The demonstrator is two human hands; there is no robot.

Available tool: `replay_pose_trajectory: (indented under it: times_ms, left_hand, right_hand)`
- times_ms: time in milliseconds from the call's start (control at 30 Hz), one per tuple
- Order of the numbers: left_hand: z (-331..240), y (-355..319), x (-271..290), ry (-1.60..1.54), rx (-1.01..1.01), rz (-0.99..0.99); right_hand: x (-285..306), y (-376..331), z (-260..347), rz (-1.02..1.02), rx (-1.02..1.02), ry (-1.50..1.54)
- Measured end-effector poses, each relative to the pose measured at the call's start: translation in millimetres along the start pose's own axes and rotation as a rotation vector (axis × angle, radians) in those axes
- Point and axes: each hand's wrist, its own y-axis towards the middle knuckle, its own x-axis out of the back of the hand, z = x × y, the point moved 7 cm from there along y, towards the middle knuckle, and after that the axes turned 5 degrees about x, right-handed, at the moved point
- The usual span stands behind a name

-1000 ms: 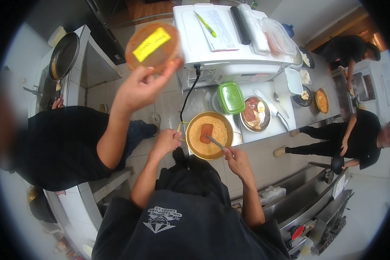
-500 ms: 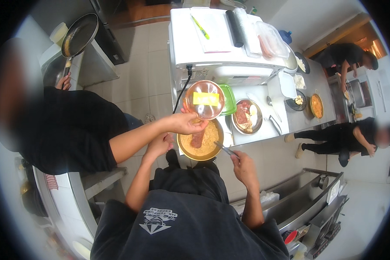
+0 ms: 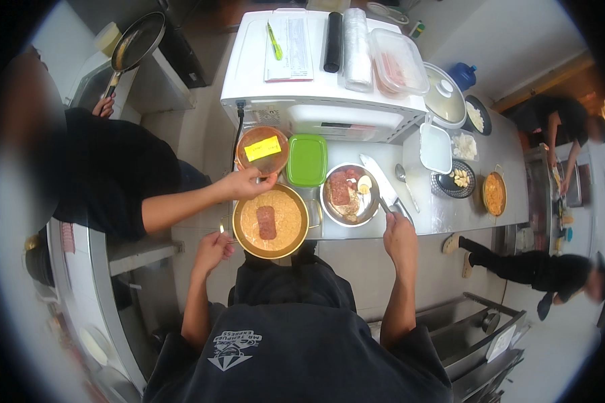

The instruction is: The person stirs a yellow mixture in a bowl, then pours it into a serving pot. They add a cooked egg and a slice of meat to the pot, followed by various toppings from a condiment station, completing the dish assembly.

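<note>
A co-worker's hand point(image 3: 247, 183) grips a labelled round tub point(image 3: 263, 150) beside the green-lidded box point(image 3: 307, 160). At the table's near edge, the left hand point(image 3: 213, 248) curls by the crumb-filled round metal pan point(image 3: 271, 221); the right hand point(image 3: 400, 232) closes on a knife point(image 3: 381, 180).

The right hand point(image 3: 400, 232) hides the near end of the knife point(image 3: 385, 187) it touches

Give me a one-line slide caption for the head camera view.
Left hand by a crumb-filled pan; right hand at the steel counter.
</note>
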Motion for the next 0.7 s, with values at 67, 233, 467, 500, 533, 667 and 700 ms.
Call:
replay_pose_trajectory:
  times_ms: [67,233,467,500,533,667,700]
  left_hand:
    - [7,-13,-9,-0.083,0.031,-0.020]
    - [14,-36,-30,-0.189,0.075,-0.041]
    - [20,-43,-41,-0.273,0.090,0.024]
    - [20,-41,-40,-0.268,0.087,0.039]
    - [20,-40,-40,-0.264,0.083,0.054]
    - [15,-39,-36,-0.218,0.056,0.106]
    - [14,-40,-35,-0.202,0.041,0.102]
  right_hand:
    - [-8,9,-9,0.038,0.024,0.036]
    - [-35,29,-35,0.111,0.034,0.139]
    - [-63,37,-70,0.137,-0.054,0.449]
    - [-65,38,-73,0.141,-0.062,0.450]
    - [-66,38,-75,0.130,-0.063,0.461]
    - [-65,36,-76,0.082,-0.054,0.517]
    - [-64,34,-75,0.092,-0.059,0.535]
